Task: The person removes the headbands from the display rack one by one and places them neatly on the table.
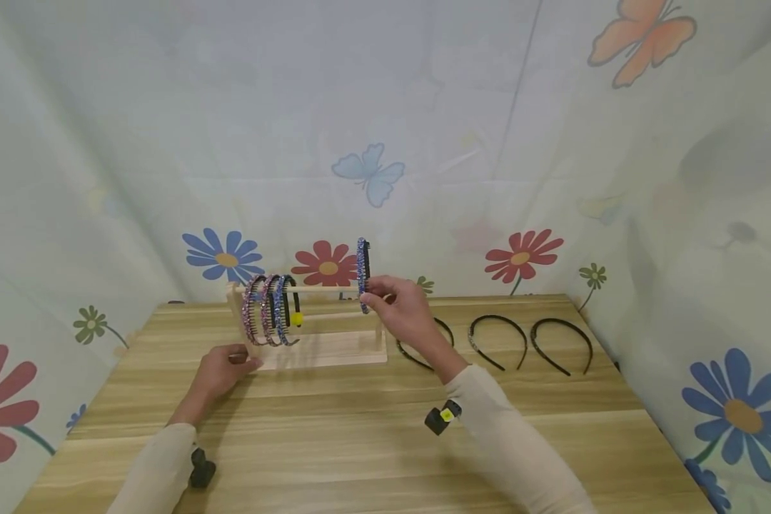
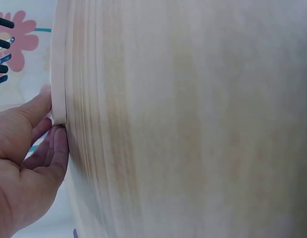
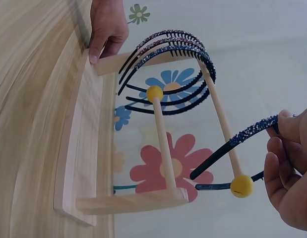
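My right hand (image 1: 406,308) pinches a blue glittery headband (image 1: 363,268) between thumb and fingers. That headband stands upright at the right end of the wooden rack's upper rod (image 3: 220,116), its lower arm overlapping the yellow ball (image 3: 241,186) on the rod's tip in the right wrist view. Low at the rack's left end, my left hand (image 1: 221,371) grips the corner of the wooden base (image 2: 59,64), thumb on one face and fingers at the end. Toward the rod's left hang two pink glittery headbands (image 1: 249,310) and one blue glittery headband (image 1: 279,310), side by side.
Three dark headbands (image 1: 497,316) lie on the wooden table (image 1: 334,442) right of the rack, one partly behind my right forearm. A second, lower rod (image 3: 164,144) ends in another yellow ball (image 3: 154,93). A flowered cloth (image 1: 283,178) hangs behind the table.
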`<state>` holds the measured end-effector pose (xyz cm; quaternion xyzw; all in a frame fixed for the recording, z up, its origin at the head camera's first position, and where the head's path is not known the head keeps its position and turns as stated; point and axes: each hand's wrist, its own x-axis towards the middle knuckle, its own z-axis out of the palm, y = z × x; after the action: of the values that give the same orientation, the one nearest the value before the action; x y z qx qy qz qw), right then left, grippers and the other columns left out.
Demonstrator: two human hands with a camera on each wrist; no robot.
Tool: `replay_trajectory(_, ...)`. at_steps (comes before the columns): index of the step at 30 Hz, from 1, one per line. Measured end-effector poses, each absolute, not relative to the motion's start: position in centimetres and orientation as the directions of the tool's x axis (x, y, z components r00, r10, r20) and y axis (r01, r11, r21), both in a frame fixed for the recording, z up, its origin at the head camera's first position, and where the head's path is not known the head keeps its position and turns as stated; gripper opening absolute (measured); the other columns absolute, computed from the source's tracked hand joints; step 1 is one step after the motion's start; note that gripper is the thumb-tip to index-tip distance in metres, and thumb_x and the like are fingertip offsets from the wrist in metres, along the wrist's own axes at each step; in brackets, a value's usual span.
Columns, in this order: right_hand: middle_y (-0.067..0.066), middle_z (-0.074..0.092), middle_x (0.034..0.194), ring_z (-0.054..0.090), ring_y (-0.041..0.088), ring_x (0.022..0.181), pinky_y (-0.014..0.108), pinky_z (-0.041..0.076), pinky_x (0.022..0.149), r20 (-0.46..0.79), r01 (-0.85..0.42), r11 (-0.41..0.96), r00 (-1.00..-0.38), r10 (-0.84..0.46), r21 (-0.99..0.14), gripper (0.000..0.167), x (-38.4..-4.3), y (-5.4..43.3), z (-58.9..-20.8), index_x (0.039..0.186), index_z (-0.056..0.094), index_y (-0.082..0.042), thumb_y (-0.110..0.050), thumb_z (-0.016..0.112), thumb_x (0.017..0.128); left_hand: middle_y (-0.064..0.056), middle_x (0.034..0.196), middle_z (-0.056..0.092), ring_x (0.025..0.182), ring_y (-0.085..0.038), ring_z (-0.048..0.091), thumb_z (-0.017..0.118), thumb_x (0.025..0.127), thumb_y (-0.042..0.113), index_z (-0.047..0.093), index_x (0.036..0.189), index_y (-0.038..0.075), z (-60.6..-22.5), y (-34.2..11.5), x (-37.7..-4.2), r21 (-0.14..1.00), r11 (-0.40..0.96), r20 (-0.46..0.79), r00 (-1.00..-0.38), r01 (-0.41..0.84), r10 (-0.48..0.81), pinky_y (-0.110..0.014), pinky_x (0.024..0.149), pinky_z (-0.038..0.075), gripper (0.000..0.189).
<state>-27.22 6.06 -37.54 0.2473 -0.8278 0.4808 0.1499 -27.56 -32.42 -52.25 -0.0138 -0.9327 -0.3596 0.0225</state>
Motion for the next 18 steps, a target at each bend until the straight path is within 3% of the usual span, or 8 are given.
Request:
replay_trajectory(11, 0.008, 0.077, 0.100, 0.071, 0.018, 0.089, 0.031, 0.059, 0.076, 0.518, -0.584, 0.451, -0.810, -0.274, -0.675, 0.025, -27.3, 8.0, -37.0, 0.117, 0.074, -0.002, -0.016, 0.073, 0.097, -0.029, 0.118, 0.070, 0.107, -0.042, 0.070, 0.075, 0.095, 0.025, 0.066, 0.124, -0.011, -52.0, -32.2, -27.5, 0.667, 0.743, 0.059, -0.998, 0.050, 0.015, -0.054, 0.089, 0.056, 0.047)
replay_trajectory(18, 0.005, 0.077, 0.097, 0.069, 0.014, 0.081, 0.029, 0.058, 0.072, 0.544, -0.602, 0.457, -0.795, -0.268, -0.655, 0.025, -27.3, 10.1, -37.5, 0.115, 0.074, -0.004, -0.020, 0.074, 0.096, -0.029, 0.120, 0.069, 0.109, -0.042, 0.070, 0.075, 0.095, 0.026, 0.066, 0.125, -0.011, -52.0, -32.1, -27.4, 0.661, 0.750, 0.047, -0.999, 0.035, 0.005, -0.054, 0.090, 0.056, 0.048)
